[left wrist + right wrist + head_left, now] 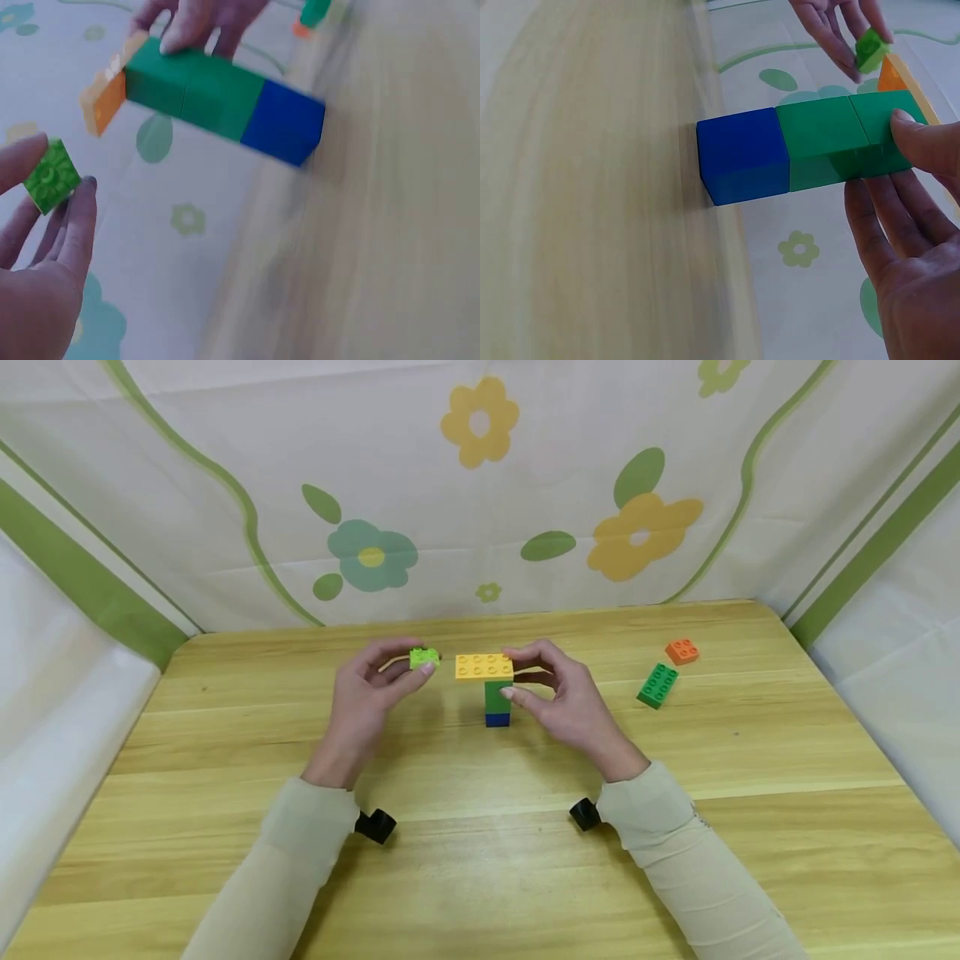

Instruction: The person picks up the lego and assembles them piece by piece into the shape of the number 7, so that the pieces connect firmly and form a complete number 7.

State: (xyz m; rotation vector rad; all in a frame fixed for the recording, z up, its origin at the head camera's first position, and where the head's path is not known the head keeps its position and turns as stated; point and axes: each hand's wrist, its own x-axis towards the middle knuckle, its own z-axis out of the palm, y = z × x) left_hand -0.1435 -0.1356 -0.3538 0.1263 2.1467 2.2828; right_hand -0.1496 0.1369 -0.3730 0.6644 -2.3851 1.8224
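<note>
My left hand point(365, 697) pinches a small lime-green toy brick point(423, 658) between thumb and fingers, just left of a brick stack. The stack has a blue brick point(744, 156) at the bottom, two green bricks point(823, 142) above it and a long yellow brick point(483, 667) across the top. That yellow brick juts out to the left, toward the lime-green one, with a small gap between them. My right hand point(573, 697) grips the stack near its top, thumb on the upper green brick and fingers behind.
On the wooden table point(480, 877), to the right of the stack, lie a green eight-stud brick point(657, 685) and an orange brick point(682, 651). A flowered white curtain point(450, 510) hangs behind the table's far edge.
</note>
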